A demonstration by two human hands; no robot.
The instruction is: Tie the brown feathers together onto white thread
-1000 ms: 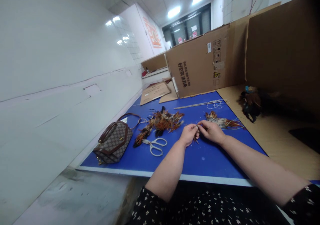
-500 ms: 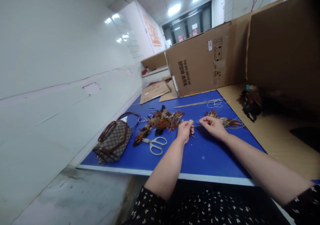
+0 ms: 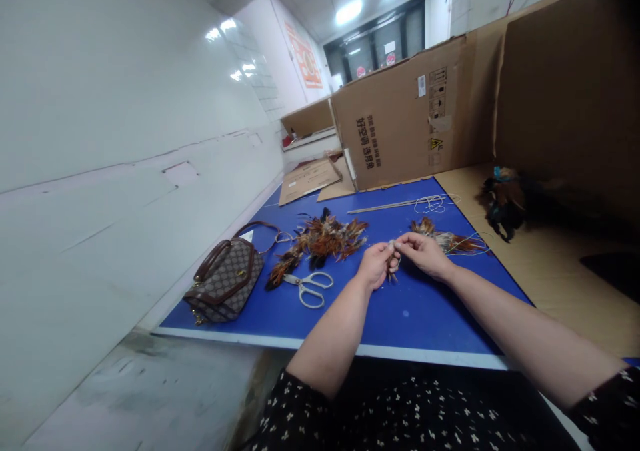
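While both forearms reach in over the near edge of the blue table surface [image 3: 405, 334], the left hand [image 3: 376, 266] is curled with its fingers clamped on a small feather tuft [image 3: 393, 276], whose brown tips hang below the fist. The right hand [image 3: 425, 254] comes in from the other side, wrist bent slightly, its thumb and forefinger pinched together at the top of the tuft; whether thread lies between them I cannot tell. Half a second ago the hands were apart with a pale strand stretched between them; now their fingertips meet.

The tuft is held above the middle of the surface, between the brown feather pile [image 3: 327, 239] and the feather bundle [image 3: 443, 240] near the right edge. Plain blue runs from below the hands to the near edge, and more lies between the left wrist and the scissors [image 3: 311, 288]. A handbag [image 3: 227, 281] occupies the near left corner against the wall [image 3: 125, 171]. Toward the far edge, thin sticks [image 3: 380, 207] lie beside loose thread [image 3: 433, 203], short of an upright cardboard panel [image 3: 400, 131].
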